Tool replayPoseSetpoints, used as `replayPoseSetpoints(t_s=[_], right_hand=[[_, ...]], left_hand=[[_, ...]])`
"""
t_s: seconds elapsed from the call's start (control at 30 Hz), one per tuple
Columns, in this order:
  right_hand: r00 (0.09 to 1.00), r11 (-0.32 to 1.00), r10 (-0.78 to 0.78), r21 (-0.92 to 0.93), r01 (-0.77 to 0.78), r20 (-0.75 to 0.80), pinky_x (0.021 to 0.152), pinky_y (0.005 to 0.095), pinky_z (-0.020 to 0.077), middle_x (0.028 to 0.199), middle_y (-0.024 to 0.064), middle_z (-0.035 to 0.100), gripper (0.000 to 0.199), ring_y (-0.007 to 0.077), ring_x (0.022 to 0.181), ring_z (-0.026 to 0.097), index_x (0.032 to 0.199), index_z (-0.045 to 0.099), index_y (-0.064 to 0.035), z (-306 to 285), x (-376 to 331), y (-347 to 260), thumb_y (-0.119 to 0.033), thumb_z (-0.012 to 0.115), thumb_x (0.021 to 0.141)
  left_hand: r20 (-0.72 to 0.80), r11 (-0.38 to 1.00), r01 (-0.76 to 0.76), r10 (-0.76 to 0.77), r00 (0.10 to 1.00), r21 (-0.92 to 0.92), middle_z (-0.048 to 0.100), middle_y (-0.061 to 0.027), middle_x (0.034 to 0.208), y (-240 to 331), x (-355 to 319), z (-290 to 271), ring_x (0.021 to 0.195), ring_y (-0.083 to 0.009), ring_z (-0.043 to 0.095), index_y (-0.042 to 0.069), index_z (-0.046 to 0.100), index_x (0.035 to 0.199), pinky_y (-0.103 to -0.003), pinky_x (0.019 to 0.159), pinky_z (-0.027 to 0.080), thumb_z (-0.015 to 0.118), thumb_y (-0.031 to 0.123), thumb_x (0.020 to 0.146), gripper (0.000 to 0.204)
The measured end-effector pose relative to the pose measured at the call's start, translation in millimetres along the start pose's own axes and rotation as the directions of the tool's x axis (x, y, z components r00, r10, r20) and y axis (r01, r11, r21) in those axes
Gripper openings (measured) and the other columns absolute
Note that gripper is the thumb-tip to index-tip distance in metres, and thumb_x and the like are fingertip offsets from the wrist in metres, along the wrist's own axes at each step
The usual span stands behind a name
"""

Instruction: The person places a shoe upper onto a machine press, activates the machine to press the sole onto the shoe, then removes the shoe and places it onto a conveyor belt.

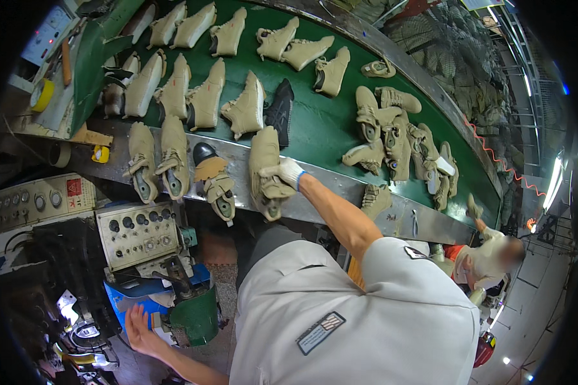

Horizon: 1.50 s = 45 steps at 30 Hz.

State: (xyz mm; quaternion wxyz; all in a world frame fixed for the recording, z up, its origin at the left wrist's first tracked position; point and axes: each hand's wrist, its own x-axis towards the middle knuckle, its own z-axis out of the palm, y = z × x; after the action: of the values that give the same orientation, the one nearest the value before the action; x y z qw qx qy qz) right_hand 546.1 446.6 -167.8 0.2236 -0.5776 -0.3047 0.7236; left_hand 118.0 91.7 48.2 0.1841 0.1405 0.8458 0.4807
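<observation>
My right hand (pixel 286 172), in a white knit glove, grips a tan high-top shoe (pixel 263 151) that lies sole-up across the metal rail (pixel 340 186) at the near edge of the green conveyor belt (pixel 321 125). Beside it on the rail are a tan shoe with a black toe form (pixel 213 179) and two more tan shoes (pixel 157 157). My left hand (pixel 140 330) is bare, its fingers spread, down at the lower left next to the blue base (pixel 125 301) of a machine, holding nothing.
Several tan shoes and one black shoe (pixel 280 109) lie across the belt, with a pile (pixel 398 141) at the right. A beige control panel (pixel 137 234) with knobs stands under the rail. Another person (pixel 488 260) works at the far right.
</observation>
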Motion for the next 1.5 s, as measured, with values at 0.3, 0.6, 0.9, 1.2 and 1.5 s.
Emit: replayPoseSetpoints(t_s=[0.3,0.6,0.9,1.2,1.5], right_hand=[[0.674,0.782,0.066,-0.457,0.423,0.736,0.064,0.0301,0.0508,0.085,0.0025,0.070,0.050,0.0103,0.075,0.063,0.087,0.074,0.0000,182,-144,-144,-0.049,0.083,0.080],[0.576,0.872,0.101,0.206,-0.444,0.811,0.084,0.0302,0.0564,0.110,0.0047,0.072,0.042,0.0118,0.093,0.067,0.123,0.068,-0.0047,310,-198,-34,-0.035,0.072,0.095],[0.601,0.960,0.227,-0.073,-0.269,0.766,0.083,0.0327,0.0536,0.105,0.0033,0.071,0.038,0.0144,0.092,0.064,0.115,0.070,-0.0043,347,-209,-24,-0.036,0.071,0.094],[0.517,0.955,0.153,-0.261,0.143,0.842,0.096,0.0292,0.0486,0.122,0.0091,0.065,0.052,0.0141,0.107,0.061,0.139,0.053,0.0068,473,-223,-20,-0.020,0.066,0.097],[0.473,0.967,0.247,-0.244,-0.069,0.846,0.089,0.0307,0.0564,0.122,0.0127,0.066,0.045,0.0167,0.103,0.066,0.137,0.055,0.0072,551,-223,14,-0.015,0.065,0.099]], left_hand=[[0.639,0.967,0.059,0.116,0.761,-0.246,0.069,-0.0132,0.120,151,16,155,0.103,-0.0176,0.066,-0.006,0.053,0.140,-0.027,0.083,0.052,0.068,0.020,0.096,0.053],[0.388,0.909,0.134,0.033,0.921,-0.395,0.066,-0.0146,0.116,76,32,2,0.102,-0.0218,0.067,-0.007,0.055,0.131,-0.034,0.081,0.059,0.058,0.006,0.095,0.038],[0.331,0.911,0.266,-0.157,0.930,-0.316,0.068,-0.0100,0.104,15,23,-52,0.091,-0.0176,0.066,-0.005,0.064,0.116,-0.030,0.074,0.055,0.065,0.009,0.093,0.027],[-0.092,0.860,0.204,-0.277,0.957,-0.468,0.071,-0.0086,0.079,-7,29,-137,0.066,-0.0166,0.070,-0.001,0.065,0.087,-0.029,0.062,0.060,0.082,0.002,0.080,0.019],[-0.259,0.668,0.055,-0.361,0.896,-0.742,0.072,-0.0062,0.089,-38,42,-159,0.076,-0.0130,0.069,0.000,0.070,0.098,-0.026,0.064,0.058,0.075,0.005,0.084,0.015]])
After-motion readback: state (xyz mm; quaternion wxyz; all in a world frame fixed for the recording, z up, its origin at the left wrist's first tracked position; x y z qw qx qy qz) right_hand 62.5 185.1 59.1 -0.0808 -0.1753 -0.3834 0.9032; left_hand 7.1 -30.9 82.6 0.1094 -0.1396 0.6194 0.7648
